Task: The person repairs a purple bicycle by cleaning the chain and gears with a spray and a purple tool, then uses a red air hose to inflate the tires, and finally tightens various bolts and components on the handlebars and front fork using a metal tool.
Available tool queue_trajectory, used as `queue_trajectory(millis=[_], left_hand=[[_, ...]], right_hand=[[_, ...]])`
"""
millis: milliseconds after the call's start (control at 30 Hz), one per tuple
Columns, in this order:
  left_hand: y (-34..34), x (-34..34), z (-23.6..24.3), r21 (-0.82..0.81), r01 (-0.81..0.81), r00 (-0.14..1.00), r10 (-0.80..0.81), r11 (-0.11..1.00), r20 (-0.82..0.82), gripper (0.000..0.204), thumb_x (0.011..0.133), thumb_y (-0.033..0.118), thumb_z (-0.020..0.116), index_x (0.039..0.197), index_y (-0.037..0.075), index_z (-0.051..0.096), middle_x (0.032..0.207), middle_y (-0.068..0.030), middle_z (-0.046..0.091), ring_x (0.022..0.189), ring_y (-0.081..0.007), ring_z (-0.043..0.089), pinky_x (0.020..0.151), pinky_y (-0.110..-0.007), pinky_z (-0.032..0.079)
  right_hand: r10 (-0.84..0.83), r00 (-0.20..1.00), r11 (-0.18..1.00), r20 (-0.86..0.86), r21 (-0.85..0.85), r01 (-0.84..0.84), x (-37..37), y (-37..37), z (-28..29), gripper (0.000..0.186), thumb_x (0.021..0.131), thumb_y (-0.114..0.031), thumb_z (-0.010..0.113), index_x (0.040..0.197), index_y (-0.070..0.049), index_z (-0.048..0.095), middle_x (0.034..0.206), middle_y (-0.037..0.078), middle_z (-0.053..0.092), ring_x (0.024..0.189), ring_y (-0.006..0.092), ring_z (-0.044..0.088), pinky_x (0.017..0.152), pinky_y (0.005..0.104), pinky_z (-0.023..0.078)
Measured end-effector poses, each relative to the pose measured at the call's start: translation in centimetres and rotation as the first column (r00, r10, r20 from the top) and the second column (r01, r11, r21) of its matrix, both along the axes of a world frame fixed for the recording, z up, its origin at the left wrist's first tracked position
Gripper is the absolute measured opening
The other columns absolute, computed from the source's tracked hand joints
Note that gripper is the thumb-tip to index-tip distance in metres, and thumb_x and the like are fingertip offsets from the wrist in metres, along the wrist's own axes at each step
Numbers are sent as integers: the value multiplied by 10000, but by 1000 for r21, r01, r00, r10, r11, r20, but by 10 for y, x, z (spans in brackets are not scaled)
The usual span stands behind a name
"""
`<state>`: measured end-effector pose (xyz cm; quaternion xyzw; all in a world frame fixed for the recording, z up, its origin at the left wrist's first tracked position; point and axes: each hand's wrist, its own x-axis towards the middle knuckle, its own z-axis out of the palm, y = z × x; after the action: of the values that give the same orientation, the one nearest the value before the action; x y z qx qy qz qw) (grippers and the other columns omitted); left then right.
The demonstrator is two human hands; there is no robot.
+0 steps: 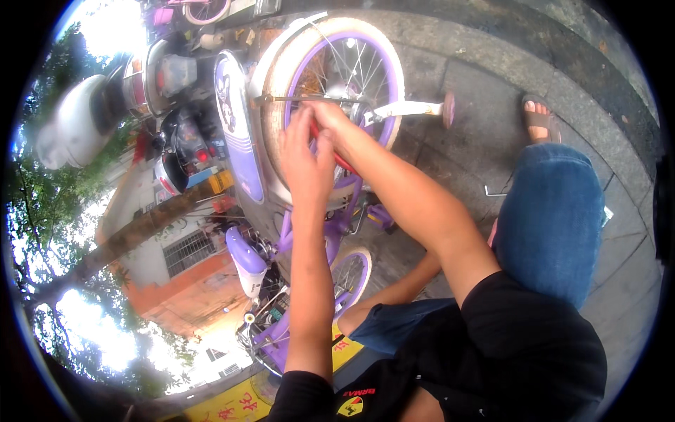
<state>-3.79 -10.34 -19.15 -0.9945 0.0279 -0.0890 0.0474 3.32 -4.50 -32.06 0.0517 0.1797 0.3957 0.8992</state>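
Observation:
A child's bicycle, purple and white, fills the middle; its near wheel has a purple rim and a cream tire. Across that wheel runs a thin metal fender strut, from the white fender toward the hub. My right hand is closed at the strut, around a red-handled tool whose handle shows under my wrist; its working end is hidden. Against the tire, my left hand has bent fingers close to the right one. What its fingertips pinch is hidden.
A white crank arm with a pedal juts out right of the hub. An L-shaped hex key lies on the paving near my jeans-covered knee. Parked scooters stand at the left. The purple-and-white saddle is beside my left forearm.

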Motion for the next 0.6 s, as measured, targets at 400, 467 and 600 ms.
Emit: queue_trajectory(millis=[400,467,600], left_hand=[[90,138,106,-467,-300,954,271,832,-131,697,885,502,529,1323,-35,455,1300,-165,522,1210,-250,463,1026,-339,320],[72,153,88,-456,-427,904,387,781,-183,691,894,495,521,1303,-60,472,1296,-144,525,1183,-234,481,1013,-322,331],[91,161,82,-584,-464,879,427,666,-211,629,918,465,511,1291,-41,500,1187,-103,590,1040,-171,560,899,-273,422]], right_hand=[[-24,998,998,-52,-58,21,13,-17,28,234,979,-219,441,987,-16,555,756,100,605,572,157,523,459,286,429],[-27,999,999,-34,-33,26,12,-22,25,221,981,-241,452,1004,-30,516,778,86,548,579,140,487,434,265,419],[-40,995,999,-90,31,43,4,-30,26,204,958,-245,500,975,-42,513,768,94,567,561,149,507,430,277,418]])
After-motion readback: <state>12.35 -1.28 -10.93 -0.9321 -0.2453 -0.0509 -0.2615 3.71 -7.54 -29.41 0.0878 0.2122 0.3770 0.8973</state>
